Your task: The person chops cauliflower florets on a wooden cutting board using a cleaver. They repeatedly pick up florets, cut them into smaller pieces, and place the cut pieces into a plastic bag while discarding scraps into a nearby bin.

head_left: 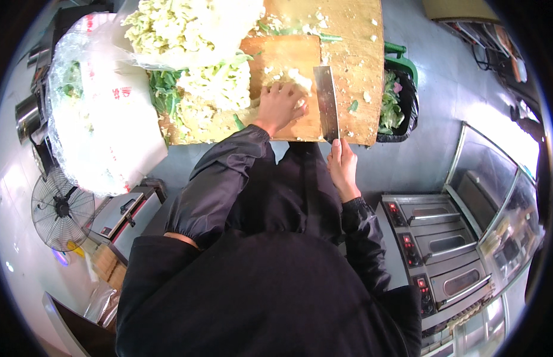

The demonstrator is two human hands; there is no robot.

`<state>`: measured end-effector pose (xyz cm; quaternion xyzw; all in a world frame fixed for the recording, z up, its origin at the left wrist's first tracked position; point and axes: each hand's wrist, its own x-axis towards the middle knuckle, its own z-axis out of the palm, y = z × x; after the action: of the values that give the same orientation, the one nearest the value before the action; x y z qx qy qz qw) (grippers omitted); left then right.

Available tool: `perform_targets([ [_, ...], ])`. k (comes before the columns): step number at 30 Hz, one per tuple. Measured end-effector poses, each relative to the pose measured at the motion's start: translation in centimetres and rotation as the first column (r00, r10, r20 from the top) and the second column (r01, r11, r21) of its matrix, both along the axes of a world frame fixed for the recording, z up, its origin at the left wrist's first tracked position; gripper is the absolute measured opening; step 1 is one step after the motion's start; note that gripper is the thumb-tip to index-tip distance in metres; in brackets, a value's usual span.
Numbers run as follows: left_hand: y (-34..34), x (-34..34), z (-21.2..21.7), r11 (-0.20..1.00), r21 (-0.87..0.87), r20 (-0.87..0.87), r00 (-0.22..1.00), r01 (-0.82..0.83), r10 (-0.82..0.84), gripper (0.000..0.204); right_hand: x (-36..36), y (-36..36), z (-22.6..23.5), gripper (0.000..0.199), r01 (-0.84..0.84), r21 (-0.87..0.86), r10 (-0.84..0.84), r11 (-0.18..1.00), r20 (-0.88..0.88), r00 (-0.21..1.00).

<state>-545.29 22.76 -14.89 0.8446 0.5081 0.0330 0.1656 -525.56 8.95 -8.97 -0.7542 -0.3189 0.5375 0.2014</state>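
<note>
My left hand (279,108) is over the small wooden cutting board (309,53), its fingers curled down around a pale cauliflower piece (301,81). Part of that piece is hidden under the fingers. In my right hand (343,165) is the handle of a cleaver (326,98). Its broad steel blade points away from me, just right of the board's edge and apart from the cauliflower. To the left of my left hand lies a heap of cut cauliflower florets (214,86), with green leaves (164,92) beside it.
A clear plastic bag of florets (175,30) stands at the far left of the wooden table (359,59). A big white bag (118,125) bulges past the left edge. Right of the table is a green bin (401,59) holding leaves. Behind are a fan (62,205) and an oven (443,244).
</note>
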Motion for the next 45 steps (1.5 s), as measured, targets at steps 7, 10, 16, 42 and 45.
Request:
perform_targets([
  [7,-0.7,-7.5,9.3,0.935,-0.102,0.29,0.888,-0.341,0.355,0.033,-5.0,3.6,-3.7,0.044,-0.132,-0.008,0.129,0.991,-0.138,0.982],
  [10,7.3,-12.7,13.2,0.843,0.116,0.237,0.839,-0.525,0.49,0.03,-6.9,4.8,-5.7,0.045,0.013,0.022,-0.008,1.0,-0.221,0.975],
  [16,24.3,-21.2,9.8,0.797,0.449,-0.029,0.885,-0.404,0.465,0.041,-1.7,2.5,-7.1,0.038,0.564,-0.22,-0.575,0.796,-0.565,0.592],
  [42,6.5,-25.5,4.4,0.784,-0.232,0.447,0.653,-0.576,0.611,0.077,-7.7,5.7,-6.1,0.052,-0.59,0.23,0.353,0.774,0.616,0.704],
  [45,7.9,-27.5,7.0,0.711,-0.072,0.457,0.611,-0.699,0.646,0.082,-9.2,7.5,-5.1,0.049,-0.734,0.191,0.393,0.651,0.742,0.542],
])
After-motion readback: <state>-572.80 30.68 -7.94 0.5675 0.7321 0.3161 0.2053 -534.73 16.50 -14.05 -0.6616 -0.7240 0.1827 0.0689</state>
